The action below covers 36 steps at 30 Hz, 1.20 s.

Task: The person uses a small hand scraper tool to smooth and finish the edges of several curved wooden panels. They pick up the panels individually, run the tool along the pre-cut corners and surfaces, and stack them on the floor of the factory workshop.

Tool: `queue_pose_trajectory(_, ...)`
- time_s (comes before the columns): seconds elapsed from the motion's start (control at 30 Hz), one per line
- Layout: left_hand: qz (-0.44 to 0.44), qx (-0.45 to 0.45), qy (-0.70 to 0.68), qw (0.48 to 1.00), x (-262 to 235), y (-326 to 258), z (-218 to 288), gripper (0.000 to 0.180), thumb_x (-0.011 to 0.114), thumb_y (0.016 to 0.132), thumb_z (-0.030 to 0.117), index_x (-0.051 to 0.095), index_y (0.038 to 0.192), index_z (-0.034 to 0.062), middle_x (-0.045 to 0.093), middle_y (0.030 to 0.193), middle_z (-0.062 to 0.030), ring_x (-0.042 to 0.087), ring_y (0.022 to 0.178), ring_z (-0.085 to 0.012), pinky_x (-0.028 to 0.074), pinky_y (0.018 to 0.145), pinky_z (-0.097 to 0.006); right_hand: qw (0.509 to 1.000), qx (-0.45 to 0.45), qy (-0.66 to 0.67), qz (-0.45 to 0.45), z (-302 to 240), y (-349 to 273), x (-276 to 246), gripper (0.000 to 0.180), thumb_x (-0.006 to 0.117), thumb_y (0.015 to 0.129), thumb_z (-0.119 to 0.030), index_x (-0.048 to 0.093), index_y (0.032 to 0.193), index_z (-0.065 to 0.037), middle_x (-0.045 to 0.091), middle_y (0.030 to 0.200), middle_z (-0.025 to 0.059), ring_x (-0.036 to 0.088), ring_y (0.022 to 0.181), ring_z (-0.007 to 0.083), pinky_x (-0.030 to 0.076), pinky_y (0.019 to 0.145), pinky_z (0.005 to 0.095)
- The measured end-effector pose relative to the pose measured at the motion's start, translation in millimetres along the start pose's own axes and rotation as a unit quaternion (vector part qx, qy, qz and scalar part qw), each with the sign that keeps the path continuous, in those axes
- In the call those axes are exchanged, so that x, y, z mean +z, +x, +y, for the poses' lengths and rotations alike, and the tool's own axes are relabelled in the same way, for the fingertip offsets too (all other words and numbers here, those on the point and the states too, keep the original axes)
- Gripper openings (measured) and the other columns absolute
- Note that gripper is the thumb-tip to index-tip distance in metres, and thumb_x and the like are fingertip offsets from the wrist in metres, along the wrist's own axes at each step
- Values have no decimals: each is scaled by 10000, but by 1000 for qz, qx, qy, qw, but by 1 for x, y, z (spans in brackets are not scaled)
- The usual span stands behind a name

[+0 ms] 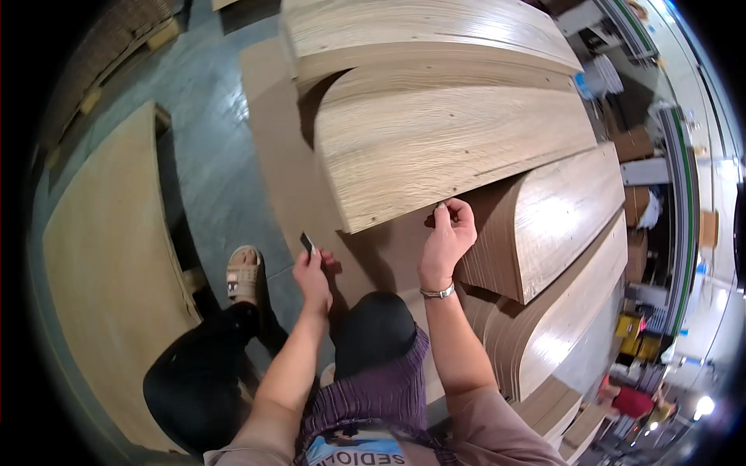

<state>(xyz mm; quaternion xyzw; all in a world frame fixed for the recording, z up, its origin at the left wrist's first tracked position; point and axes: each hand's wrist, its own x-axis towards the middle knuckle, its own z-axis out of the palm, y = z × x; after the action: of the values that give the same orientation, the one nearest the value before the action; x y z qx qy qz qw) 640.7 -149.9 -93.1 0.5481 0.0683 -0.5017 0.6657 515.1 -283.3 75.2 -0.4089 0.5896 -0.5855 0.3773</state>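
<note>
My left hand (312,281) is closed round a small flat dark piece (308,242) with a pale lower end, perhaps a blade or scraper; its exact kind does not show. It is held low, left of a stack of wood-grain panels (443,140) with one rounded corner and small dark holes. At the near edge of that stack's top panel, my right hand (448,242), with a watch on its wrist, has thumb and fingers pinched together. Whether those fingertips grip the edge or something small is hidden.
More stacks of curved panels stand beyond (420,35) and to the right (556,206). Brown cardboard (272,132) covers the floor beneath. A large pale board (116,256) lies at left. Along the right run workbenches (680,210), boxes, a white bucket (602,75) and a person in red (631,401).
</note>
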Motion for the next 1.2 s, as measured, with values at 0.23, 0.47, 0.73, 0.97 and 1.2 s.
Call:
queue_pose_trajectory(0.23, 21, -38, -20, 999, 34, 8, 34, 187, 423, 1016, 170, 542, 1055, 31, 625, 824, -69, 606, 719, -144, 486, 581, -274, 995, 28, 12, -97, 12, 0, -11, 68, 482, 793, 65, 534, 816, 27, 555, 745, 37, 500, 628, 91, 467, 572, 247)
queue_pose_trajectory(0.47, 42, -14, -35, 998, 41, -3, 31, 189, 434, 1012, 163, 568, 1030, 31, 639, 802, -61, 588, 653, -110, 477, 587, -257, 980, 60, -64, -180, 37, -48, -12, 179, 617, 820, 59, 588, 995, 34, 627, 882, 73, 615, 792, 146, 528, 720, 277)
queue_pose_trajectory(0.73, 85, 22, -44, 995, 35, 18, 39, 186, 438, 1003, 146, 570, 1018, 16, 633, 783, -51, 569, 631, -98, 454, 562, -247, 987, 67, -28, -142, 52, -107, 52, 310, 674, 825, 53, 529, 1099, 63, 634, 1004, 90, 607, 901, 148, 500, 828, 280)
queue_pose_trajectory(0.97, 103, 28, -60, 992, 26, 26, 36, 196, 440, 1001, 145, 582, 988, 11, 633, 778, -41, 573, 636, -92, 450, 559, -234, 998, 46, -36, -40, 60, -119, 66, 209, 725, 788, -10, 582, 927, 53, 615, 888, 65, 578, 783, 149, 489, 731, 274)
queue_pose_trajectory(1.2, 54, 99, -51, 992, 42, 33, 57, 209, 481, 993, 146, 601, 1042, -18, 651, 848, -74, 617, 717, -130, 491, 644, -255, 998, 4, -58, 5, 63, -124, 73, 169, 723, 794, -31, 591, 844, 61, 611, 794, 74, 582, 728, 129, 498, 654, 257)
